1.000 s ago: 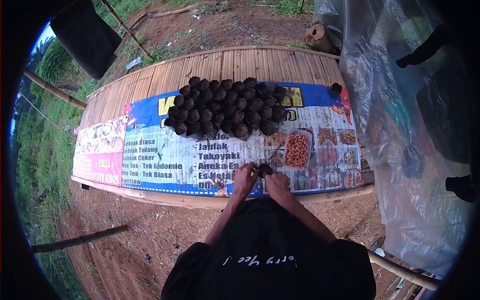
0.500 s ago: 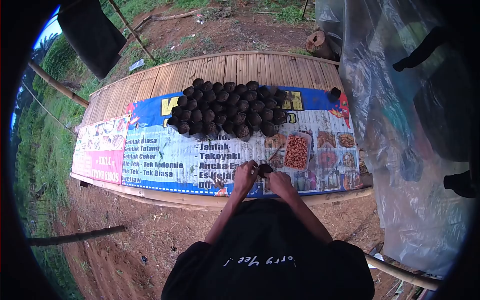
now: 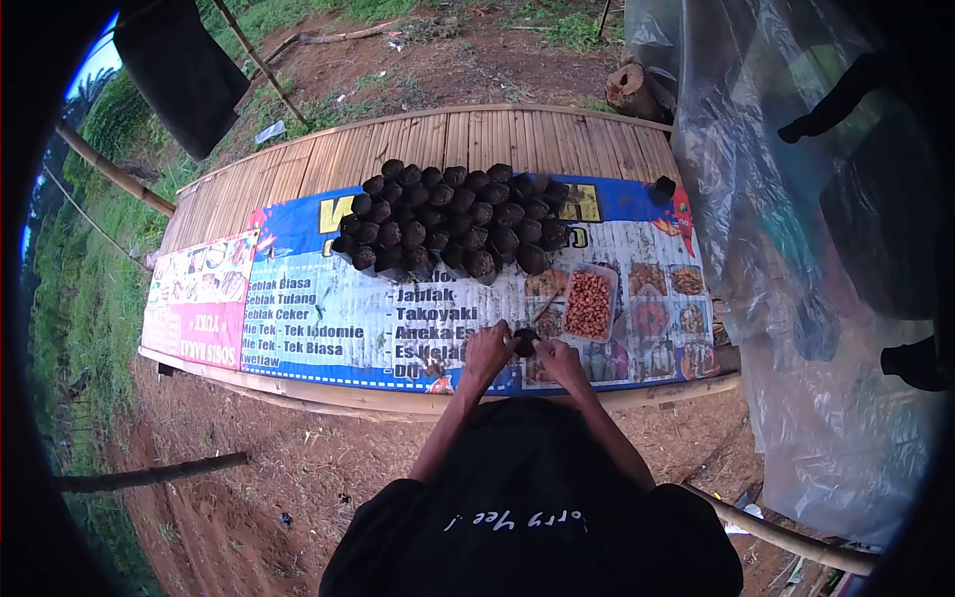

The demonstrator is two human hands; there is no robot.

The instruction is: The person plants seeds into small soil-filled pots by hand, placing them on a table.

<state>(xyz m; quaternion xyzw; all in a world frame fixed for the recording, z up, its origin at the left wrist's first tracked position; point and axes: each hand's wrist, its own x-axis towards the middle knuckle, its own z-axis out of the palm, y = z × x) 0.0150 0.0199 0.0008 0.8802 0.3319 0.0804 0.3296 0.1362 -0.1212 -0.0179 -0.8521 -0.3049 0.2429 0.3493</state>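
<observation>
Both arms are stretched forward and slightly inward from the lower middle of the view, bare from the elbows down, with dark sleeves covering the upper arms. The left hand [image 3: 487, 350] is held with its fingers curled, knuckles turned upward. The right hand [image 3: 560, 358] is set just beside it, fingers likewise bent toward the gap between the two. The fingertips of both hands are brought close together; whether they are fully closed cannot be told.
</observation>
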